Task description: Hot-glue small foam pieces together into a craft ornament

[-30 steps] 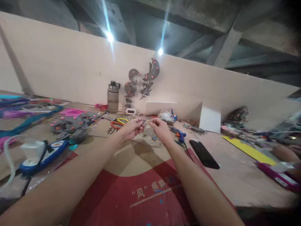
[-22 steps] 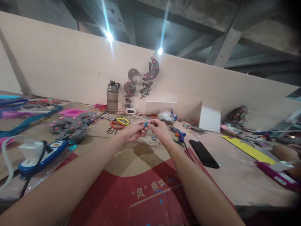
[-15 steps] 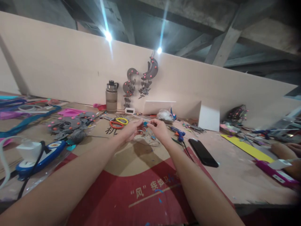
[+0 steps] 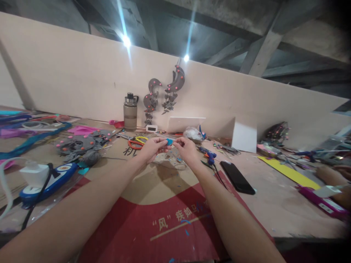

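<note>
Both my arms reach out over a brown and red cardboard sheet (image 4: 153, 190). My left hand (image 4: 152, 149) pinches a small blue piece (image 4: 169, 141) between thumb and fingers. My right hand (image 4: 186, 149) is close beside it with fingertips pinched, seemingly on a thin thread that I cannot make out clearly. Below the hands lies a small clear wire-like tangle (image 4: 175, 160) on the cardboard. Orange and yellow scissors (image 4: 138, 142) lie just beyond my left hand.
A black phone (image 4: 237, 178) and a blue glue gun (image 4: 208, 155) lie right of my hands. Grey felt pieces (image 4: 82, 144), a blue and white device (image 4: 46, 179), a bottle (image 4: 130, 111), white boxes (image 4: 245, 137) and a yellow strip (image 4: 287, 172) surround them. Another person's arm (image 4: 329, 175) rests far right.
My hands came closer together and the blue piece now shows plainly in my left fingertips. The view shifted slightly; the items on the table stayed put.
</note>
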`<state>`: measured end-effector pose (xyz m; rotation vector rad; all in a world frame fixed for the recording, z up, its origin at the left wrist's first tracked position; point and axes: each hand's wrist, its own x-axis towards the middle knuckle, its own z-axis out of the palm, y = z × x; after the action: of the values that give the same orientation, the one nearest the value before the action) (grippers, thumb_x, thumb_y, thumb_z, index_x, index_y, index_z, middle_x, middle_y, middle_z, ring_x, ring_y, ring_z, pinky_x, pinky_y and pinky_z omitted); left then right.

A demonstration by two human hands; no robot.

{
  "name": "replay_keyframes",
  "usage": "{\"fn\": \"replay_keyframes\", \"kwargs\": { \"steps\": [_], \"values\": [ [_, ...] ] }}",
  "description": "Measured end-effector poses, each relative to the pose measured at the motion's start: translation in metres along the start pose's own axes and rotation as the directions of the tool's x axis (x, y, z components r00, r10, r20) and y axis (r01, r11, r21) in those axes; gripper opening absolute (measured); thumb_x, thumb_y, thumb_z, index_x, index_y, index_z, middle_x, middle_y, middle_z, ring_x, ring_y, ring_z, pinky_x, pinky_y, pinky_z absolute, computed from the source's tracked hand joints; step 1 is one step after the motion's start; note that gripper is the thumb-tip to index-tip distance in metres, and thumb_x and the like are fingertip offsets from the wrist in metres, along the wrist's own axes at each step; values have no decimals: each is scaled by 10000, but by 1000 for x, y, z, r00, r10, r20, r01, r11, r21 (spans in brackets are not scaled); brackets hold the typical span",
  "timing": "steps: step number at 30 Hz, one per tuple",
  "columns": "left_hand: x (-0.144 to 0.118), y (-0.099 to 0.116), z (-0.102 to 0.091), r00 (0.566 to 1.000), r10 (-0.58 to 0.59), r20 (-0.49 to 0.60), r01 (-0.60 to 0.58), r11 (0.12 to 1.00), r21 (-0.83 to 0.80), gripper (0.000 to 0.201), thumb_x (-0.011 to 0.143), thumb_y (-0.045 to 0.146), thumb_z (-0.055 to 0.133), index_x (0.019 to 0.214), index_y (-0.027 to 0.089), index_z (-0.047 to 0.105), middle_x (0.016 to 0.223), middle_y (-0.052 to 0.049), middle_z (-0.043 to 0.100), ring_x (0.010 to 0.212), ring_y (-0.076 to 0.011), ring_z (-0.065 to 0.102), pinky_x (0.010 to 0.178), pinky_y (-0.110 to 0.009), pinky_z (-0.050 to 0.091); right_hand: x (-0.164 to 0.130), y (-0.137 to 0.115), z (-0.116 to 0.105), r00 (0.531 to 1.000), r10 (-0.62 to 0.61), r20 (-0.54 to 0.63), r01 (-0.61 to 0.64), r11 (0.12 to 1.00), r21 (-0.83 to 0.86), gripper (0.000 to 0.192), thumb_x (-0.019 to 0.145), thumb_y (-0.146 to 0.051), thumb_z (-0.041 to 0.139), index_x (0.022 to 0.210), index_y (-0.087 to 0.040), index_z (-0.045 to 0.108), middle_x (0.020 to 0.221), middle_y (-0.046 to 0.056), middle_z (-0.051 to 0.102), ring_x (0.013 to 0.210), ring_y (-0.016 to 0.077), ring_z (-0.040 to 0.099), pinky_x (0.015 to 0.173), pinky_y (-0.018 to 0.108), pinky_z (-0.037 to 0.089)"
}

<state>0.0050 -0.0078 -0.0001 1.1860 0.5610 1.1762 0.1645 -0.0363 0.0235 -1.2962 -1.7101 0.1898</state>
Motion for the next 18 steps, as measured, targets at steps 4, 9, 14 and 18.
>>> {"fn": "replay_keyframes", "kwargs": {
  "steps": [4, 9, 14, 18],
  "values": [
    [0, 0, 1, 1000, -2, -26, 2, 1000, -10, 181, 693, 165, 722, 834, 85, 642, 738, -63, 671, 648, -111, 637, 617, -216, 506, 0, 2, 2, 1000, 16, -1, -16, 1000, 4, 145, 750, -274, 576, 748, -155, 658, 657, 8, 577, 602, 123, 463, 614, 249, 358],
    [0, 2, 1, 999, -7, -50, 6, 1000, -14, 165, 688, 148, 718, 818, 86, 637, 710, -55, 661, 630, -106, 630, 605, -215, 505, -1, 2, 2, 999, 33, -5, -32, 999, 21, 187, 762, -310, 548, 750, -158, 657, 660, 11, 590, 607, 129, 473, 625, 258, 367],
    [-1, 2, 1, 998, -9, -58, 8, 1000, -16, 173, 673, 161, 731, 797, 91, 633, 679, -42, 650, 606, -105, 627, 587, -211, 503, 0, 2, 0, 999, 38, -14, -38, 999, 18, 194, 763, -309, 537, 745, -156, 655, 662, 9, 592, 613, 127, 474, 632, 258, 366],
    [0, 1, -1, 999, -23, -48, 22, 1000, -11, 181, 696, 185, 717, 820, 85, 631, 720, -72, 675, 622, -125, 648, 575, -213, 508, 1, 3, -2, 999, 36, -5, -36, 999, 11, 173, 754, -301, 554, 735, -159, 650, 637, -2, 561, 602, 125, 460, 617, 254, 357]
  ]
}}
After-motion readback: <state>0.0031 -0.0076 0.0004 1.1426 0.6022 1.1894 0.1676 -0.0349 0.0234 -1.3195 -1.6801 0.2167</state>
